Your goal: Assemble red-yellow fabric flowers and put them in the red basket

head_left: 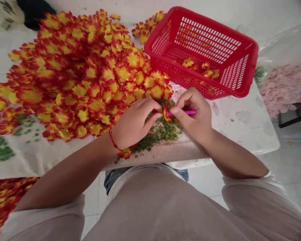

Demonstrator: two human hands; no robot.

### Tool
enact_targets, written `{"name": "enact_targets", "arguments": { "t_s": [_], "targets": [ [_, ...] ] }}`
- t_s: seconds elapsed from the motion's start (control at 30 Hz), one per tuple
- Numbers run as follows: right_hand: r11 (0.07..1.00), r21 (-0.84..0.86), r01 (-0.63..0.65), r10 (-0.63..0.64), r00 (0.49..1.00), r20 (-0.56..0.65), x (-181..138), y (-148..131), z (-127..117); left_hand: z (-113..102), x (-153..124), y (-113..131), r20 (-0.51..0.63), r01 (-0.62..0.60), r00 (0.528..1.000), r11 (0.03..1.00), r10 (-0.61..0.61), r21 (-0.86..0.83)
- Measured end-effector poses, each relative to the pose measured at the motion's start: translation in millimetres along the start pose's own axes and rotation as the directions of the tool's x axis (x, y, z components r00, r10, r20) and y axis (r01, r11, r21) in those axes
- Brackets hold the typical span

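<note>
Left hand (137, 122): fingers pinch a small red-and-yellow fabric flower (167, 114) over the near worktop (240, 124) edge, probably steadying it.
Right hand (194, 117): fingers grip a thin pink plastic stick (188, 112), tip at the flower.

Extends both bare forearms forward, elbows bent and spread wide, wrists angling inward to meet in the middle. Curls the left hand (136, 122) knuckles up, pinching thumb against forefinger at its right edge. Holds the right hand (194, 117) just beside it, fingers folded down, thumb pressed flat toward the left hand's fingertips. Shows the fingertips of the two hands nearly touching, palms turned down and inward.
</note>
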State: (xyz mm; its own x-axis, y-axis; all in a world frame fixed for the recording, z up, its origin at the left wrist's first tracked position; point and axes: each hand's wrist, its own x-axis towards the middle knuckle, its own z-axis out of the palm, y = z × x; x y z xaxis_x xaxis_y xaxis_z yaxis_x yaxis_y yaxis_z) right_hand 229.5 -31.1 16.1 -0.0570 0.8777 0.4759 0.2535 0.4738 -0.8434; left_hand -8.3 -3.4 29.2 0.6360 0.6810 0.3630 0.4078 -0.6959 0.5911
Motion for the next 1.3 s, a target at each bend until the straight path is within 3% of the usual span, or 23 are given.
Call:
{"name": "enact_targets", "arguments": {
  "t_s": [0.13, 0.23, 0.3, 0.47, 0.67, 0.8, 1.07, 1.3],
  "targets": [
    [0.997, 0.070, -0.030, 0.028, 0.999, 0.036, 3.0, -5.2, -0.6, 1.2, -1.0, -2.3, -0.085, -0.020, 0.996, 0.995, 0.028, 0.094],
    [0.984, 0.165, -0.061, 0.047, 0.995, 0.087, 1.6, -3.3, -0.1, 1.3, -1.4, -5.2, -0.094, -0.020, 0.995, 0.984, 0.037, 0.175],
    [0.989, 0.136, -0.065, 0.052, 0.995, 0.090, -0.2, -1.7, -0.2, 1.7, -1.5, -6.5, -0.087, -0.021, 0.995, 0.979, 0.039, 0.203],
    [0.999, -0.023, 0.023, -0.022, 0.998, 0.062, -2.5, -0.3, 0.2, 2.7, -1.5, -6.6, -0.111, -0.044, 0.991, 0.978, 0.068, 0.204],
    [0.992, 0.038, 0.117, -0.121, 0.986, 0.112, -1.8, 2.1, 1.8, 2.9, -1.3, -6.2, -0.079, -0.082, 0.992, 0.970, 0.103, 0.229],
    [0.998, 0.036, 0.057, -0.062, 0.987, 0.145, -1.3, 0.9, 1.1, 2.9, -0.6, -7.0, -0.048, -0.104, 0.992, 0.964, 0.119, 0.246],
    [0.994, 0.103, 0.042, -0.049, 0.996, 0.069, 1.0, 0.7, 4.2, 3.0, -0.6, -6.2, -0.054, -0.123, 0.989, 0.962, 0.140, 0.245],
    [0.983, 0.144, -0.114, 0.098, 0.989, 0.108, 0.8, -4.0, 2.0, 2.2, -1.1, -5.2, -0.074, -0.115, 0.987, 0.957, 0.140, 0.267]
  ]
}}
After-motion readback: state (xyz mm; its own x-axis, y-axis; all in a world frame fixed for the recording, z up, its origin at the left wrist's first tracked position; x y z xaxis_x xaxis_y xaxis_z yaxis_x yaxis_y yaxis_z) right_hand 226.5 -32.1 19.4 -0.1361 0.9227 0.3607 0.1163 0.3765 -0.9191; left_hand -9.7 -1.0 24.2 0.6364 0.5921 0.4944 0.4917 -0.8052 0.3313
